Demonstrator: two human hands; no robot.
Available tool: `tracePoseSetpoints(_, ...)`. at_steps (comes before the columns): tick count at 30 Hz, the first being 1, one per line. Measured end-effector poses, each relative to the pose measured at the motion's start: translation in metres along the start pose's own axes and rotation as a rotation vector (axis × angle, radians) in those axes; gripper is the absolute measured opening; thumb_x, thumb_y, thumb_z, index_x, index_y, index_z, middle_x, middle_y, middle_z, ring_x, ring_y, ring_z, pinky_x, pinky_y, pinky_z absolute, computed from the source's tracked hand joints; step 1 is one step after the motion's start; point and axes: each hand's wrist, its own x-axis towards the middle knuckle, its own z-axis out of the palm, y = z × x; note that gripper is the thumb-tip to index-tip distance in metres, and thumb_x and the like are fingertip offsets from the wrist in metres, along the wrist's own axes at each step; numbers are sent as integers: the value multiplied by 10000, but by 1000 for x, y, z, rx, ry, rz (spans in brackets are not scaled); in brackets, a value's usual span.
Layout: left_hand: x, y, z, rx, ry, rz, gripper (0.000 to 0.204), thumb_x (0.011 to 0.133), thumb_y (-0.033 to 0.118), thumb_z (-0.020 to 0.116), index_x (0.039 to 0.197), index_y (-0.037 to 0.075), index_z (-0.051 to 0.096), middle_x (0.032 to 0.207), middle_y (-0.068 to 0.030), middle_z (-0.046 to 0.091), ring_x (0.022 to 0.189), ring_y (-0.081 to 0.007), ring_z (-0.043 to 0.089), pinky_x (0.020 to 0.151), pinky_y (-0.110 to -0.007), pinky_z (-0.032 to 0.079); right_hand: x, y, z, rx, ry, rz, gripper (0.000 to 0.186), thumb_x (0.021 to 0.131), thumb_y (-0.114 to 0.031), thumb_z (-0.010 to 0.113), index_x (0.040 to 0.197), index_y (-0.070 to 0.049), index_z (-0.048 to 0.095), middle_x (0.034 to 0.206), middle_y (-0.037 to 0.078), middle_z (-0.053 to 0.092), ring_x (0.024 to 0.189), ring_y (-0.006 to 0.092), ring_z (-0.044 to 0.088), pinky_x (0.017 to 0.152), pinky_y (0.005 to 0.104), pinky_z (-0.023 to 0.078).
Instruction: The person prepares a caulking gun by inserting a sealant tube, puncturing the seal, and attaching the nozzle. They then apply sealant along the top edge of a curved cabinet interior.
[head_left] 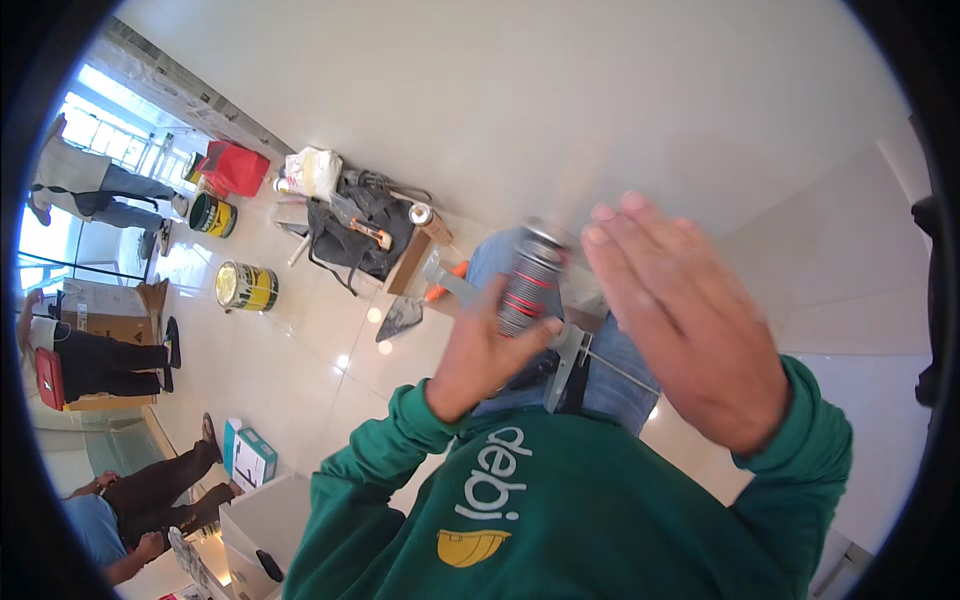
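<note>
My left hand [478,355] is wrapped round a dark grey can [528,285] with red bands and a silvery, motion-blurred top; it looks like a spray can. The can tilts up toward the pale wall [480,110]. To its right, my right hand [680,310] is raised with fingers stretched out and palm flat, holding nothing. Whether its fingertips touch the wall I cannot tell. Beneath the hands, at my lap, is a grey metal bracket [566,372] with a thin rod [622,374]. A trowel [401,318] lies on the floor beyond my left hand, near an orange handle [447,281].
A black bag [375,235] with tools lies by the wall, beside a brown cylinder [428,222]. Paint buckets [247,286] and a red bag [234,168] stand farther left on the tiled floor [310,385]. Several people [110,360] are at the far left, near a teal-and-white box [250,455].
</note>
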Motion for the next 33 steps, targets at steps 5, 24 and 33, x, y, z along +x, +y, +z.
tracePoseSetpoints(5, -20, -19, -12, -584, 273, -74, 721, 1082, 612, 528, 1424, -22, 493, 1073, -139, 702, 993, -181, 658, 913, -379, 531, -6, -3, 40, 775, -150, 408, 543, 998, -257, 713, 1435, 32, 569, 1413, 210, 621, 1375, 352, 569, 1127, 459, 472)
tracePoseSetpoints(24, 3, -112, 51, -520, 479, -414, 599, 1057, 567, 604, 1233, -5, 573, 920, -86, 640, 748, -158, 623, 638, -320, 522, -6, 7, 177, 2534, -244, 879, 576, 1089, -518, 543, 1256, 31, 584, 904, 98, 691, 658, 180, 685, 591, 318, 588)
tracePoseSetpoints(33, 54, -37, -9, -1061, 463, -33, 810, 1047, 794, 308, 1273, 54, 546, 845, -71, 594, 707, -195, 617, 632, -355, 563, 45, 16, 95, 1600, 18, 401, 564, 1024, -430, 705, 1315, 37, 578, 1063, 82, 691, 939, 120, 648, 851, 295, 542)
